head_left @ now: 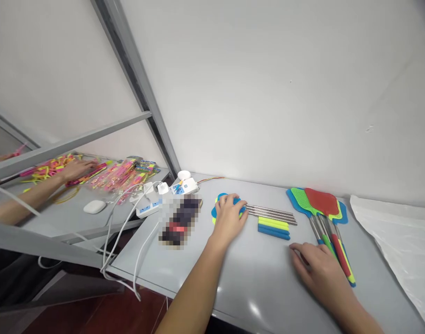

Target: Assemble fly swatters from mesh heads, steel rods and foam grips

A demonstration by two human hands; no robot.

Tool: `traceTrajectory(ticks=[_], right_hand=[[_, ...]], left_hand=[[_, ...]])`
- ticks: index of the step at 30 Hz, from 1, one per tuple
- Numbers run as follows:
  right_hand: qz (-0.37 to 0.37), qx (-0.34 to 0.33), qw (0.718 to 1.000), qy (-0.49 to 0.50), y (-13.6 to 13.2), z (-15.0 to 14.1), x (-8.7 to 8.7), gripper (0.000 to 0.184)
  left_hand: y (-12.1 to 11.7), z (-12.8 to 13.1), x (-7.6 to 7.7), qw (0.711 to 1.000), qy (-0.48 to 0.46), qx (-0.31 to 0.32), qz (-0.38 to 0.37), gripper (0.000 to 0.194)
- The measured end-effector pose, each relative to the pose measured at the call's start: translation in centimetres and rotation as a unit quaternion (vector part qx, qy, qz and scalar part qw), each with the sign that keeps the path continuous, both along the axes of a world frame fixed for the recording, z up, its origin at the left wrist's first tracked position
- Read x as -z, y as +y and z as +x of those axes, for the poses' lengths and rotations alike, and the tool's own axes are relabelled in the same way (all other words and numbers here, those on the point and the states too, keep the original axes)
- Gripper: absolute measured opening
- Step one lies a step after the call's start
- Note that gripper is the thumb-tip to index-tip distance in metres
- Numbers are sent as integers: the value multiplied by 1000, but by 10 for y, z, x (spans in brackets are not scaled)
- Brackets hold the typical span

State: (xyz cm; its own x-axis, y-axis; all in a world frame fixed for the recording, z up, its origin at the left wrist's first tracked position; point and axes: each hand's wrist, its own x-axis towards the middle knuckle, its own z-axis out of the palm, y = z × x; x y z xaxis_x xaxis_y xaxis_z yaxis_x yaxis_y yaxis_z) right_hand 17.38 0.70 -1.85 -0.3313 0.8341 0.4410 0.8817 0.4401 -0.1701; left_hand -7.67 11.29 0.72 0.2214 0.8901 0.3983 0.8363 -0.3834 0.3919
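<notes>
My left hand point(229, 213) is curled over a small stack of blue and yellow-green flat pieces point(241, 209) with rounded edges, which it mostly covers. Several thin metal rods point(273, 213) stretch rightward from beside its fingers. Below the rods, yellow and blue grip tubes point(273, 227) lie side by side. Nearer to me, my right hand point(318, 266) hovers at or rests on the table, fingers loosely bent and apart, holding nothing visible. Just beyond it lies a fanned pile of fly swatters point(322, 204) with blue, green and red heads, their coloured handles pointing toward me.
A pixelated phone-like object point(181, 220) lies left of my left arm, by power strips point(184, 186) with white cables. White plastic sheeting point(389, 236) covers the right side. Beyond the metal frame point(143, 93), another person's hand point(76, 170) touches colourful pieces near bagged items point(118, 178).
</notes>
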Motion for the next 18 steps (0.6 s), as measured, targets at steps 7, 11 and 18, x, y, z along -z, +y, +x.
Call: traceTrajectory(ticks=[7,11,18], right_hand=[[-64,10,991,-113,60,-23,-46,25],[-120,25,984,-130,91,-39,-56,29],[-183,27,975,-121,137,-40,-44,22]], left_hand=[[1,-1,-1,1000,-22,-7,6,17],[-8,5,-5,998,-33,43,10,17],[-26,33,-3,986,21,167,-5,12]])
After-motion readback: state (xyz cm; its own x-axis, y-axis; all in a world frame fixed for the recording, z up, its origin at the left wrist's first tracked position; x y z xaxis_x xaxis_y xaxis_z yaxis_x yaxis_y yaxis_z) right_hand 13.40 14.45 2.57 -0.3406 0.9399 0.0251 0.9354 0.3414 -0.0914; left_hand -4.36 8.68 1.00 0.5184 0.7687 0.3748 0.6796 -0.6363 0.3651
